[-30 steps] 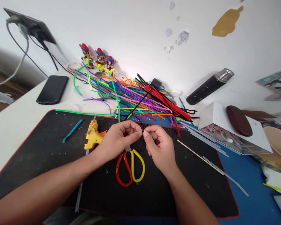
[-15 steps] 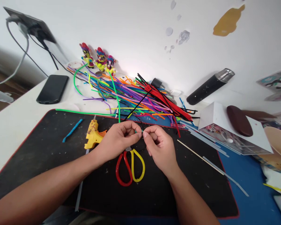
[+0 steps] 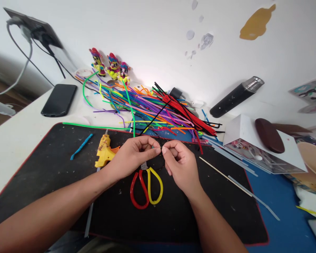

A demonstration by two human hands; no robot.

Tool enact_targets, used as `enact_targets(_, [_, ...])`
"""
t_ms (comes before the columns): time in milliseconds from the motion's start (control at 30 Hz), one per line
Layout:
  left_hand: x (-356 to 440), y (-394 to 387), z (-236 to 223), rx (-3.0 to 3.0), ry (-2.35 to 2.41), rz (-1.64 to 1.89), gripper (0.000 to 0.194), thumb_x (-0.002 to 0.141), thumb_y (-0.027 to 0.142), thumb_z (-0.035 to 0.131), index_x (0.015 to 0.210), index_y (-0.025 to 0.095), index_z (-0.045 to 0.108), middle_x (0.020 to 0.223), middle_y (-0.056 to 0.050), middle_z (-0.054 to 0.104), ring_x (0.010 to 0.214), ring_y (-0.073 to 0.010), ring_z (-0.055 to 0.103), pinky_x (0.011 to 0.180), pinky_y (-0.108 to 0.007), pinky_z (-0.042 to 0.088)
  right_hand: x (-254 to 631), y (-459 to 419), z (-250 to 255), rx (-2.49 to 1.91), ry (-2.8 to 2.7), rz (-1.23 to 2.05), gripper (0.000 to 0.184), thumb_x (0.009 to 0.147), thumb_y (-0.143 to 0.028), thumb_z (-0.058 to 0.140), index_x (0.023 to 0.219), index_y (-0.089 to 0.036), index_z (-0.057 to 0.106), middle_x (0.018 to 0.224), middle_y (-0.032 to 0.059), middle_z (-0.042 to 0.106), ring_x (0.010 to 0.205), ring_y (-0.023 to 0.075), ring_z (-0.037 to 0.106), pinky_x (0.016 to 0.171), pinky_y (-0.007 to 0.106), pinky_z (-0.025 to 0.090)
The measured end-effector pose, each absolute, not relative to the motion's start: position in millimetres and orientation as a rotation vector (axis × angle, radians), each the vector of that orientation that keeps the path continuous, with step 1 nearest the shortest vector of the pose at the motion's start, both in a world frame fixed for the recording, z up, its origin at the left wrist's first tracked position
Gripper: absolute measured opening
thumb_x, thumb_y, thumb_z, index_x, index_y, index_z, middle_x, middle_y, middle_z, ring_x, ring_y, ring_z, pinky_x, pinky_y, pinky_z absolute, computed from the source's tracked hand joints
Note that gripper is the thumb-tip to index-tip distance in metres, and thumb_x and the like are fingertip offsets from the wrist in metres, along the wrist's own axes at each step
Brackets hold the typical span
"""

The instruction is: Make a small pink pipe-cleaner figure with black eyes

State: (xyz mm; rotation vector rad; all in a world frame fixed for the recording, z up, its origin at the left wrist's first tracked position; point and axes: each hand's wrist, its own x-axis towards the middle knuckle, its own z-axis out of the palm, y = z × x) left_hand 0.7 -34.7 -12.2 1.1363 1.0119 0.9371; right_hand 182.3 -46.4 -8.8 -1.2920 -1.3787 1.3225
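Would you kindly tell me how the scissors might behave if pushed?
The scissors would probably slide rather than roll, lying flat on the black mat. Their glossy handles may feel slightly slippery, and the visible metal suggests stiffness.

Phone (image 3: 59, 100) flat on worktop (image 3: 15, 151), left. Flask (image 3: 233, 99) with silver cap (image 3: 253, 84) near wall (image 3: 160, 42). Maroon case (image 3: 269, 135) atop white box (image 3: 249, 135), right. Cables (image 3: 31, 52) plugged into socket panel (image 3: 35, 28).
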Motion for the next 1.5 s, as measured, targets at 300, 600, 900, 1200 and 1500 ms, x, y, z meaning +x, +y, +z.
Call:
enact_targets(300, [-0.4, -35.4, -11.1, 1.159, 1.092, 0.909, 0.027, 0.084, 0.042, 0.081, 0.087, 0.017, 0.073, 0.076, 0.000, 0.064, 0.066, -0.0127, 0.053, 0.060, -0.024, 0.042, 182.5, -46.7, -9.8, -1.280, -1.400, 1.333, 0.023, 0.097, -0.043, 0.071, 0.089, -0.022, 0.064, 0.052, -0.0103, 0.043, 0.042, 0.0083, 0.038, 0.042, 0.023, 0.026])
enact_targets(600, [2.4, -36.0, -13.8, 1.020, 1.070, 0.964, 0.028, 0.081, 0.042, 0.083, 0.084, 0.017, 0.071, 0.069, 0.003, 0.058, 0.055, -0.0086, 0.043, 0.051, -0.021, 0.036, 182.2, -47.4, -9.0, -1.203, -1.359, 1.428, 0.028, 0.099, -0.049, 0.070, 0.094, -0.022, 0.063, 0.055, -0.0086, 0.051, 0.043, 0.0088, 0.044, 0.042, 0.022, 0.033])
enact_targets(900, [2.9, -36.5, -14.6, 1.045, 1.066, 0.955, 0.024, 0.080, 0.039, 0.083, 0.084, 0.018, 0.072, 0.072, 0.002, 0.063, 0.059, -0.0101, 0.050, 0.054, -0.022, 0.040, 181.6, -48.2, -10.9, -1.259, -1.417, 1.366, 0.023, 0.098, -0.043, 0.069, 0.091, -0.022, 0.063, 0.052, -0.0098, 0.045, 0.042, 0.0086, 0.040, 0.042, 0.022, 0.029])
enact_targets(1200, [5.0, -35.9, -15.5, 0.857, 0.971, 0.957, 0.036, 0.079, 0.047, 0.090, 0.083, 0.017, 0.070, 0.062, 0.006, 0.050, 0.050, -0.0062, 0.033, 0.046, -0.021, 0.025, 181.1, -47.2, -11.0, -1.279, -1.389, 1.358, 0.020, 0.097, -0.040, 0.068, 0.089, -0.023, 0.062, 0.052, -0.0103, 0.043, 0.042, 0.0087, 0.039, 0.042, 0.023, 0.028])
enact_targets(1500, [7.1, -30.6, -11.1, 0.375, 0.754, 1.140, 0.037, 0.094, 0.052, 0.077, 0.101, 0.016, 0.079, 0.105, -0.011, 0.077, 0.106, -0.0240, 0.073, 0.097, -0.033, 0.059, 178.9, -51.8, -7.0, -1.254, -1.497, 1.378, 0.023, 0.097, -0.043, 0.069, 0.088, -0.022, 0.064, 0.056, -0.0083, 0.047, 0.044, 0.0085, 0.041, 0.045, 0.022, 0.031])
